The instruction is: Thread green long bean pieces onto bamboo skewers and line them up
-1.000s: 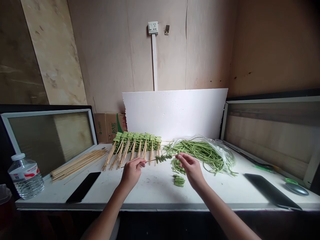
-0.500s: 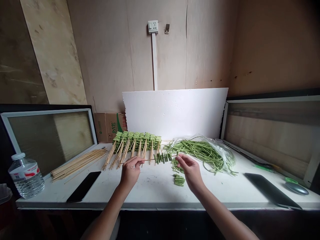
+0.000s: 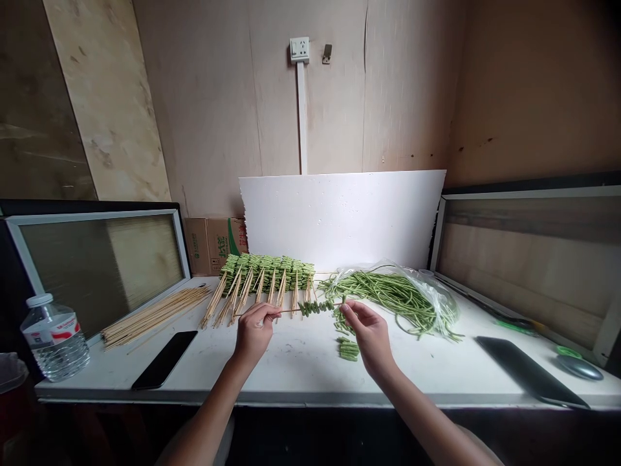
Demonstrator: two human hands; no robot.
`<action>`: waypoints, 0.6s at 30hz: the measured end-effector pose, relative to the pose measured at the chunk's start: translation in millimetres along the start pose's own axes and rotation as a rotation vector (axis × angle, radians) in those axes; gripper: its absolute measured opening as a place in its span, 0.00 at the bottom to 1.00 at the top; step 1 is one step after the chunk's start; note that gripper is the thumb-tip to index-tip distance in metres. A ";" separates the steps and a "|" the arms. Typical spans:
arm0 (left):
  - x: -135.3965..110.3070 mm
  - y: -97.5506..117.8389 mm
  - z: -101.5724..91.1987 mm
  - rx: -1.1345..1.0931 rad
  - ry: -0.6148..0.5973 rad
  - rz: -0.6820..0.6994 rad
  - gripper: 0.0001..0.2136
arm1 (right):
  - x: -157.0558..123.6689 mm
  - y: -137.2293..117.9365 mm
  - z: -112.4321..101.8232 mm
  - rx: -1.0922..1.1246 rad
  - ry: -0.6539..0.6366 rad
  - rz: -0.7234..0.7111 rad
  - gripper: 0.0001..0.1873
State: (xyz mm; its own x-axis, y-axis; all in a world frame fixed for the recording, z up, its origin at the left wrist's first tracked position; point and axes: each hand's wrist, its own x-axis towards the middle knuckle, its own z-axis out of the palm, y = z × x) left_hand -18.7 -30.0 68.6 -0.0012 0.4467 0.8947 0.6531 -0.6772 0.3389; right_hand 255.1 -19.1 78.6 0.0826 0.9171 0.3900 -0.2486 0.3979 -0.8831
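My left hand [image 3: 255,329] pinches the blunt end of a bamboo skewer [image 3: 291,310] held level above the white table [image 3: 301,369]. Several short green bean pieces [image 3: 316,307] are threaded on its right half. My right hand [image 3: 369,330] is closed in a pinch at the skewer's tip, by the last bean piece. A small pile of cut bean pieces [image 3: 348,349] lies on the table just below that hand. Behind the skewer, a row of finished bean skewers [image 3: 264,275] lies fanned out.
Long beans on a clear plastic bag [image 3: 398,294] lie right of centre. Bare skewers [image 3: 152,314] are piled at left beside a black phone [image 3: 165,359] and a water bottle [image 3: 54,338]. A dark tablet [image 3: 528,372] and scissors [image 3: 514,322] are at right. A white foam board [image 3: 339,217] stands behind.
The skewer has levelled out and the bean pieces on it now sit packed closer together. Both hands stayed nearly in place.
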 end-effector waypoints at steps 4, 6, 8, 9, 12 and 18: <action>0.1 -1.7 -0.1 -0.004 -0.090 -0.042 0.17 | 0.2 -0.8 -0.7 -0.013 -0.028 -0.031 0.18; -0.3 -3.0 -0.5 0.034 -0.110 -0.021 0.19 | 0.9 -0.4 -1.1 -0.015 -0.038 -0.031 0.18; -0.4 -3.5 -1.1 0.075 -0.093 0.030 0.17 | 1.0 -0.3 -0.7 -0.015 -0.040 -0.027 0.19; -0.3 -3.4 -1.5 0.092 -0.075 0.057 0.15 | 0.7 -0.6 -0.2 -0.016 -0.040 -0.020 0.19; 0.5 -1.2 -2.5 0.140 -0.026 0.109 0.13 | -0.9 -2.8 1.8 -0.015 -0.039 0.008 0.20; 1.2 2.6 -3.5 0.220 -0.049 0.164 0.17 | -2.6 -4.3 3.3 0.011 -0.005 0.055 0.19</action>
State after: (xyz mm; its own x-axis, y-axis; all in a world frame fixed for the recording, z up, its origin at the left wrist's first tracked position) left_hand -19.6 -33.2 71.6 0.1513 0.3733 0.9153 0.7904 -0.6018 0.1148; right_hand 252.7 -23.3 82.3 0.0637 0.9373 0.3425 -0.2635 0.3468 -0.9002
